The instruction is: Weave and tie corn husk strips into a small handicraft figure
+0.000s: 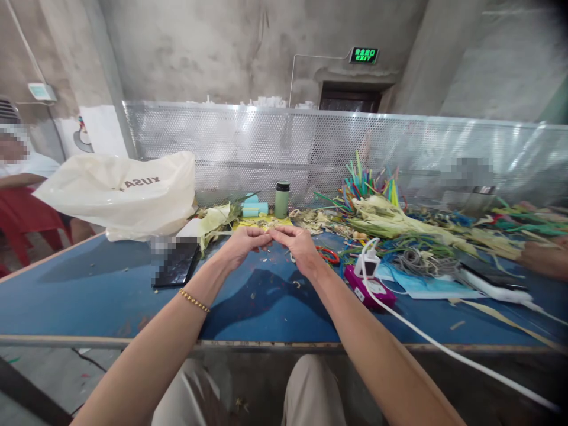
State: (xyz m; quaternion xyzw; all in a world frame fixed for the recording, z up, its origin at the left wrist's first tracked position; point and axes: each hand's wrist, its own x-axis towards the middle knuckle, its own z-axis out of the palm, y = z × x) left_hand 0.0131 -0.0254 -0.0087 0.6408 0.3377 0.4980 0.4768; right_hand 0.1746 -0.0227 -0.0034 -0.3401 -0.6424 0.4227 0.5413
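Fingertips together, my left hand point(245, 244) and my right hand point(295, 242) meet above the middle of the blue table point(266, 319). Both are closed in a pinch; whatever lies between the fingers is too small to make out. Just beyond them a yellow sheet point(242, 226) is strewn with dry plant scraps. Pale corn husks point(216, 220) lie to the left of my left hand. Behind my hands stands a green bottle with a black lid point(281, 201), next to light blue rolls point(255, 209). A red loop point(329, 255) is close to my right hand.
A white plastic bag point(128, 195) and a dark tablet-like device point(177, 266) are at left. On the right are a purple power strip point(370, 289) with a white cable, a blue mask point(430, 287), wires, husks point(390, 219) and a co-worker's hand point(545, 257). Another person sits far left.
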